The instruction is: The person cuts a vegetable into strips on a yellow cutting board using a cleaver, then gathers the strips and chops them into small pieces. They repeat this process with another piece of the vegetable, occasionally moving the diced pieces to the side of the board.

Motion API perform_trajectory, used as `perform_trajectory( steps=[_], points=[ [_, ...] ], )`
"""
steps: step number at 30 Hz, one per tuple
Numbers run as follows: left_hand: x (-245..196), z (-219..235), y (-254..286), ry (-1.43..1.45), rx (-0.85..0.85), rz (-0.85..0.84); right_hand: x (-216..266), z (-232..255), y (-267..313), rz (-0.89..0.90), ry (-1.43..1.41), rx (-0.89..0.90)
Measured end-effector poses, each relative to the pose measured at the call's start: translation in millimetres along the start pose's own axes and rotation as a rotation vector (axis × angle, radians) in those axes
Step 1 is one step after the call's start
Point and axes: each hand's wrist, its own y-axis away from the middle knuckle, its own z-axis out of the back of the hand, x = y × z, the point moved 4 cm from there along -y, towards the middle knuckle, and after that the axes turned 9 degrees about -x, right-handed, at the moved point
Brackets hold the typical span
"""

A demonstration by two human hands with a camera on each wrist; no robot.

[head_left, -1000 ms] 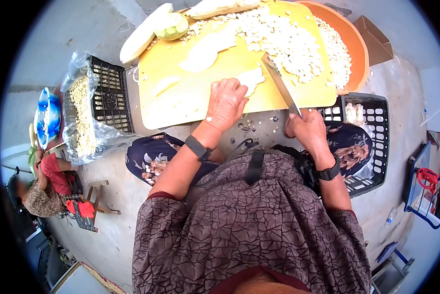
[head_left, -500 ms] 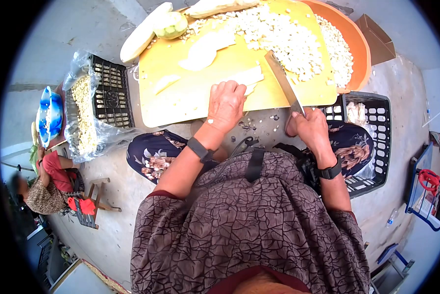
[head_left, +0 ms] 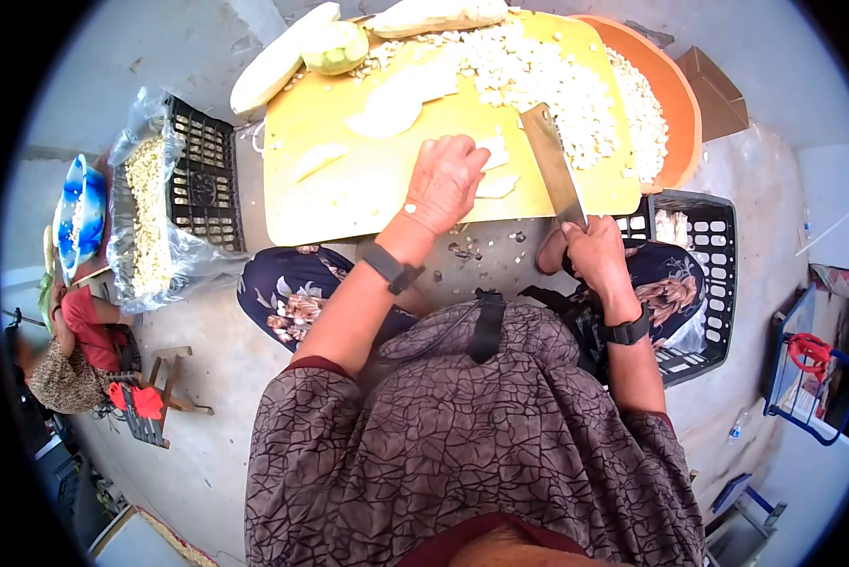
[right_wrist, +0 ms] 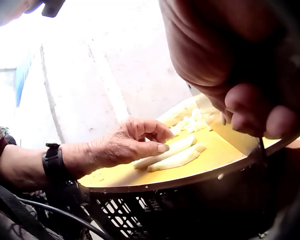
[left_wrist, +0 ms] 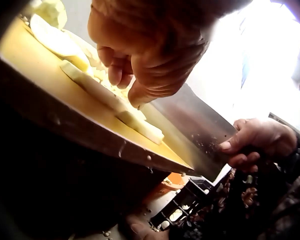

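Observation:
My left hand (head_left: 446, 180) is over the yellow cutting board (head_left: 320, 213), its fingers bent around a pale vegetable strip (right_wrist: 170, 150). A second strip (right_wrist: 177, 159) lies alongside, nearer the board's front edge. My right hand (head_left: 597, 253) grips the handle of a broad-bladed kitchen knife (head_left: 554, 165). Its blade slants over the right part of the board, apart from the strips in the head view. Diced pale pieces (head_left: 538, 80) are heaped behind the blade. Larger cut slices (head_left: 387, 111) lie left of them.
Whole peeled vegetables (head_left: 283, 61) lie along the board's back edge. An orange basin (head_left: 684, 113) of diced pieces stands at the right, with a black crate (head_left: 722, 274) below it. At left are a bag-lined crate (head_left: 202, 180), a blue bowl (head_left: 79, 217) and a seated person (head_left: 75, 359).
A strip now lies apart, nearer the board's front edge. My left hand has shifted slightly, its fingers lifting a little. The knife has turned, showing more of its blade face.

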Motion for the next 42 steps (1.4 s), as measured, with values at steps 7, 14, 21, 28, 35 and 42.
perform_trajectory(
  steps=[7,14,21,28,35,42],
  points=[
    [15,-6,-5,0.011,0.077,0.068,-8,-6,-5,-0.009,0.061,-0.04],
    [17,-9,-3,-0.025,0.083,0.071,-1,-8,-9,0.024,0.148,-0.055],
    [8,-4,6,-0.005,-0.097,-0.049,12,-9,-15,0.127,0.207,-0.111],
    [1,-4,15,-0.003,-0.138,-0.064,8,-10,-26,0.14,0.193,-0.098],
    [4,-2,12,0.04,-0.14,-0.006,21,-3,-17,0.225,0.249,-0.196],
    [32,5,5,0.037,-0.141,0.091,26,-1,-22,-0.001,0.166,-0.009]
  ],
)
